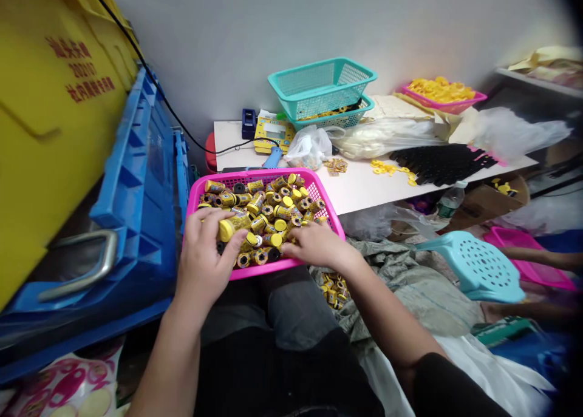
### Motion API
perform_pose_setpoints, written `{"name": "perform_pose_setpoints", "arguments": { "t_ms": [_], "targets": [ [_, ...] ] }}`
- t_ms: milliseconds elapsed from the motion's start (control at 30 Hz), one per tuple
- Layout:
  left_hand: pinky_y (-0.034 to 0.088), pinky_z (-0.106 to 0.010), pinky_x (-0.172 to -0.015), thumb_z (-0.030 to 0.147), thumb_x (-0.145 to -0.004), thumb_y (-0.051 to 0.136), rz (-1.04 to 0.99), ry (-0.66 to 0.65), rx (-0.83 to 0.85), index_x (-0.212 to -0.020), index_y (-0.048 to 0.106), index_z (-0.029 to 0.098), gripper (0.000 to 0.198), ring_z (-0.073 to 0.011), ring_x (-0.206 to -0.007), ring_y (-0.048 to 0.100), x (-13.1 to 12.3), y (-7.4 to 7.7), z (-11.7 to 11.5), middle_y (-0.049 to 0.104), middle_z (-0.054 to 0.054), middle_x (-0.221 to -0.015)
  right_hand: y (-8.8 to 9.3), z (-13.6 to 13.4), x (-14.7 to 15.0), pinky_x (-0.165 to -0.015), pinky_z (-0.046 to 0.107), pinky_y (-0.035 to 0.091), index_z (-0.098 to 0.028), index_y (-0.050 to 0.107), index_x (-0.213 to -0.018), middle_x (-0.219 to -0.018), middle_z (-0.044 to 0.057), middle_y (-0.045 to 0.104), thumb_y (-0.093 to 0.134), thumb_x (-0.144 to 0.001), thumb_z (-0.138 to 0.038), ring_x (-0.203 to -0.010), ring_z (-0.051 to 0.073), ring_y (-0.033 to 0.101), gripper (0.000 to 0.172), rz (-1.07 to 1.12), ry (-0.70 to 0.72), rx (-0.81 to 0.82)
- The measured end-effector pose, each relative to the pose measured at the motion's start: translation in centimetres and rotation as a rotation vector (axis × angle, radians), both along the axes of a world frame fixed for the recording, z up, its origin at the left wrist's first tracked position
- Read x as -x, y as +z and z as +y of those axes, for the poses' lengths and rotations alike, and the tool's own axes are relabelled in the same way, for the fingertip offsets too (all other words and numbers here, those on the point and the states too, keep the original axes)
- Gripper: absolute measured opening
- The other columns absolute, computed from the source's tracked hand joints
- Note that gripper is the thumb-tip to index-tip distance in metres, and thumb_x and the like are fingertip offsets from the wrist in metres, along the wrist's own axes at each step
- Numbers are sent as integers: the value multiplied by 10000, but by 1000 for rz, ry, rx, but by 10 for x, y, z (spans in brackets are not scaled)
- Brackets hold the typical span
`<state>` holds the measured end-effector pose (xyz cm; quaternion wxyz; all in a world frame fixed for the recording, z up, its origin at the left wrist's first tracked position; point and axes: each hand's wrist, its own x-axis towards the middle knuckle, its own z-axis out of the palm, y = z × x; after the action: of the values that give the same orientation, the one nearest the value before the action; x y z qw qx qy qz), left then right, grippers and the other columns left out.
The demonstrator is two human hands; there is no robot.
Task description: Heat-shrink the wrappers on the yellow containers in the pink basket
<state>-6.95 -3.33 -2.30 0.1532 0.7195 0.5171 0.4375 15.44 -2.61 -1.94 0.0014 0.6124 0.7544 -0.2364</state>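
Note:
A pink basket (339, 227) rests on my lap, full of small yellow printed cylinders (268, 212); some have yellow caps, others show black ends with holes. My left hand (203, 244) is closed around a larger-looking yellow-capped cylinder (235, 225), thumb on the near side and fingers on the far side, just above the pile. At the basket's right side, my right hand (315, 244) reaches down into the cylinders with its fingers bent. Its fingertips are among the pieces, and what they grip, if anything, is hidden.
Behind the basket, a white table (353, 195) bears teal baskets (325, 80), plastic bags, black strips (439, 164) and yellow parts. Blue crates (141, 186) stand at left. To the right are a light-blue stool (483, 268), sacks, and another person's arms (537, 257).

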Motion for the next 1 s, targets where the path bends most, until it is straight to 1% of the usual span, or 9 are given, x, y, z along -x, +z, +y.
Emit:
{"name": "perform_pose_setpoints", "arguments": {
  "t_ms": [100,233,333,467,533,633,733,867,1000],
  "targets": [
    [316,-531,-1105,377,-876,591,298,-49,3,-1152,637,227,318,-365,-1295,426,8,-19,5,464,-130,-1366,-16,6,-2,-1014,519,293,-144,701,-855,-945,108,656,650,-845,-437,-1103,324,503,297,-23,66,39],
    [278,-582,-1117,351,-842,631,480,-75,-15,-1141,680,220,330,-411,-1374,334,11,-36,6,342,-164,-1503,-22,11,-26,-815,282,409,-155,691,-880,-846,34,650,564,-890,-355,-850,159,572,237,109,7,19],
    [259,-581,-1134,352,-864,602,483,-95,-44,-1150,688,210,330,-385,-1390,337,8,-36,6,369,-170,-1501,-18,11,-45,-668,214,391,-119,660,-962,-837,27,640,473,-927,-346,-719,101,554,296,211,-124,-48],
    [197,-629,-1147,364,-903,553,439,-239,1,-1226,649,255,354,-343,-1407,349,-3,-30,6,410,-126,-1517,-8,19,-44,-727,212,421,-127,679,-914,-884,26,655,561,-880,-338,-785,107,585,244,459,-118,-173],
    [170,-645,-1149,355,-918,532,406,-325,7,-1258,627,282,360,-329,-1402,370,-8,-26,5,441,-104,-1507,1,34,-30,-757,212,430,-127,681,-919,-903,29,659,556,-900,-321,-816,108,594,231,448,-74,-271],
    [216,-569,-1171,285,-917,535,287,-341,-101,-1228,648,285,330,-295,-1375,422,-3,-20,-1,503,-91,-1461,18,79,-4,-774,194,438,-147,667,-1007,-964,23,658,463,-973,-308,-861,93,596,262,213,20,-404],
    [256,-509,-1174,233,-896,565,136,-176,-181,-1206,655,306,331,-278,-1334,473,16,-23,-8,545,-68,-1418,31,146,14,-867,227,430,-177,656,-1090,-1081,39,640,439,-963,-205,-999,129,584,253,14,85,-471],
    [266,-542,-1161,306,-888,588,57,129,-28,-1376,514,299,494,-334,-1417,342,44,-48,-11,352,-91,-1555,27,230,14,-946,366,433,-104,631,-1160,-1150,145,596,540,-893,-122,-1099,234,558,283,-213,193,-427],
    [324,-556,-1129,341,-910,559,125,84,92,-1497,318,295,637,-336,-1427,325,54,-77,-3,334,-129,-1561,5,274,8,-1028,420,421,-101,618,-1122,-1157,85,584,609,-893,-169,-1140,190,528,239,-326,445,-339]
  ]
}}
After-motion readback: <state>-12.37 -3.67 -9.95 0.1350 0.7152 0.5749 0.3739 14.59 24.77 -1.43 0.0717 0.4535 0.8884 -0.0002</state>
